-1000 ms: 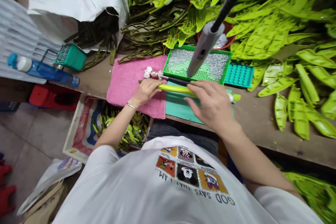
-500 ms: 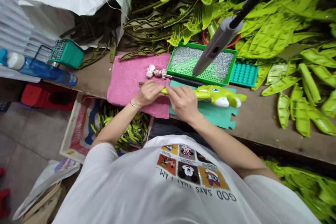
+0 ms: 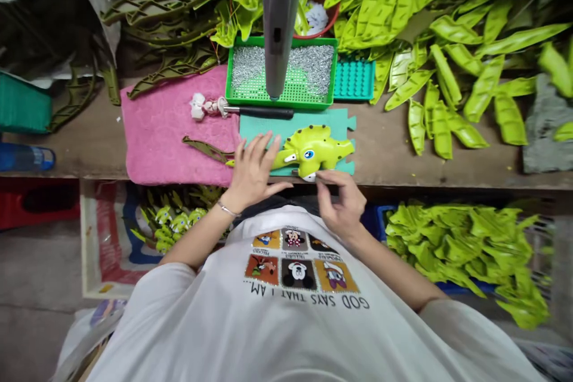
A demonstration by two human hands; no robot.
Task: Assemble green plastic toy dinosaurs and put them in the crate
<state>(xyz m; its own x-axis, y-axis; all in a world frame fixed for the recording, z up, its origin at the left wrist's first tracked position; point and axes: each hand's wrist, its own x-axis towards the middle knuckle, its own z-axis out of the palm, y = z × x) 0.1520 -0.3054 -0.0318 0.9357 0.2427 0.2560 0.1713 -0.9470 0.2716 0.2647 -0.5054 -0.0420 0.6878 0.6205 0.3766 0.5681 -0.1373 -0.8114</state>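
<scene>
A lime-green toy dinosaur head point(image 3: 308, 152) with a blue eye, a spotted frill and white parts lies on the teal foam mat point(image 3: 264, 124). A thin olive-brown tail-like piece point(image 3: 206, 149) extends from it over the pink cloth point(image 3: 179, 119). My left hand point(image 3: 253, 170) rests palm down across the toy's narrow part, fingers spread. Beside the toy's lower white part, my right hand point(image 3: 342, 200) has curled fingers with index and thumb close together. Whatever is between them, if anything, is too small to make out.
A black-handled screwdriver point(image 3: 268, 112) lies before a green tray point(image 3: 228, 86) of small screws. Above the tray hangs a grey electric screwdriver point(image 3: 280, 24). Green shell pieces point(image 3: 441, 122) cover the right side. Finished-looking toys point(image 3: 174, 221) fill a box below left; more green parts point(image 3: 456, 239) are below right.
My view has swung right. My hands have gone from gripping the toy's thin part to the left hand lying flat and the right hand at the head's lower edge. The toy has turned over.
</scene>
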